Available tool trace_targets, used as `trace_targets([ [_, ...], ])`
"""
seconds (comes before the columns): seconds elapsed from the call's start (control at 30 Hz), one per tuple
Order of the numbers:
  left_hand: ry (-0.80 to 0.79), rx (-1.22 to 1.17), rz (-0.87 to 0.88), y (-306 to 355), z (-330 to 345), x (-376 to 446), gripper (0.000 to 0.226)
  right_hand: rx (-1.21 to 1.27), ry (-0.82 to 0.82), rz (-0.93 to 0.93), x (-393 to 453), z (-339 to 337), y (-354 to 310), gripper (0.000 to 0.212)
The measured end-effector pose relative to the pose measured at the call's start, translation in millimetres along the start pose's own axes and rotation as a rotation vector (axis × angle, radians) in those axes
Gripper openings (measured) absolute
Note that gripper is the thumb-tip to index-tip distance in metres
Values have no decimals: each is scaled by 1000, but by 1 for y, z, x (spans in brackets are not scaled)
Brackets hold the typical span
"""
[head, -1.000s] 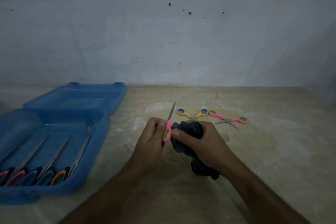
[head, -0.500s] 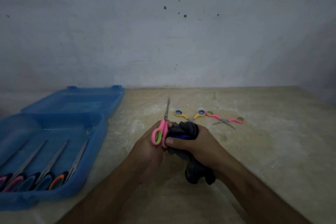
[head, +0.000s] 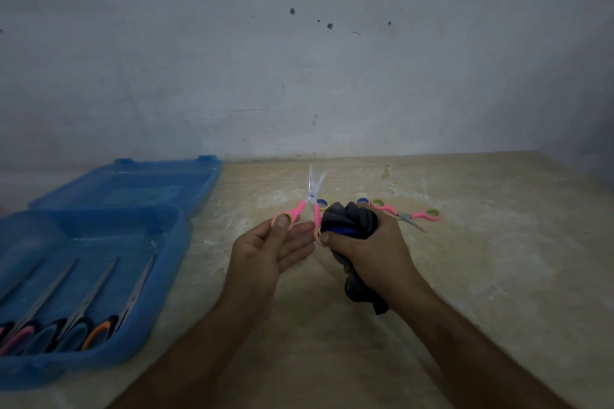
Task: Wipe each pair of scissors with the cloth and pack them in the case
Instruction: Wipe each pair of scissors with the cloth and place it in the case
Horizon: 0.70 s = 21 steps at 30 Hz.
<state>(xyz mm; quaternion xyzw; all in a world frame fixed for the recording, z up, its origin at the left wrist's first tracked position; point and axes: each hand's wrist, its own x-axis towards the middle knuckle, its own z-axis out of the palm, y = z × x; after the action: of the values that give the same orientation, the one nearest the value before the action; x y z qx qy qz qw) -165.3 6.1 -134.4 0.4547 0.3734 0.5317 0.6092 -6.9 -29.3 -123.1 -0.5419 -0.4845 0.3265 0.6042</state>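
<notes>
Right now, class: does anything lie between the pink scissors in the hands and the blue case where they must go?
Nothing visible does. The pink scissors are held above bare table, and the open blue case lies to the left, lid back.

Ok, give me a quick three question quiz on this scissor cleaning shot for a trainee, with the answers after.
1. True or false: the pink scissors in the left hand have their blades shut.
2. What does the right hand grip? A) a sponge B) a dark cloth C) a brush
3. Where do the finished scissors lie?

Key: 1. False, the blades are spread. 2. B. 3. In the open blue case, side by side.
</notes>
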Motion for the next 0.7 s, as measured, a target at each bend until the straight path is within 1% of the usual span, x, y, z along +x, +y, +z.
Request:
trace_targets([
  [0.17, -17, -137, -52, 9, -4, 0, 29, 5, -91, 31, -1, 0, 4, 24],
  [0.23, -44, -125, -55, 7, -2, -1, 33, -17, -104, -4, -3, 1, 4, 23],
  [0.3, -31, -78, -21, 7, -1, -2, 31, -47, -103, -52, -4, 2, 3, 24],
  [0.37, 17, -16, 41, 7, -3, -1, 28, -107, -64, -102, -3, 1, 3, 27],
  [0.43, 58, 74, 102, 10, -7, 0, 27, -137, 27, -136, 1, -4, 1, 28],
  [0.5, 84, 169, 130, 10, -10, 1, 28, -106, 88, -152, 4, -11, -2, 21],
  [0.57, 85, 246, 140, 9, -10, 0, 28, -173, 87, -230, 4, -14, -3, 16],
  [0.63, 65, 304, 153, 7, -7, -3, 30, -347, 64, -379, 1, -13, -3, 15],
  [0.7, 49, 337, 165, 4, -4, -6, 30, -509, 2, -520, -1, -8, 2, 22],
])
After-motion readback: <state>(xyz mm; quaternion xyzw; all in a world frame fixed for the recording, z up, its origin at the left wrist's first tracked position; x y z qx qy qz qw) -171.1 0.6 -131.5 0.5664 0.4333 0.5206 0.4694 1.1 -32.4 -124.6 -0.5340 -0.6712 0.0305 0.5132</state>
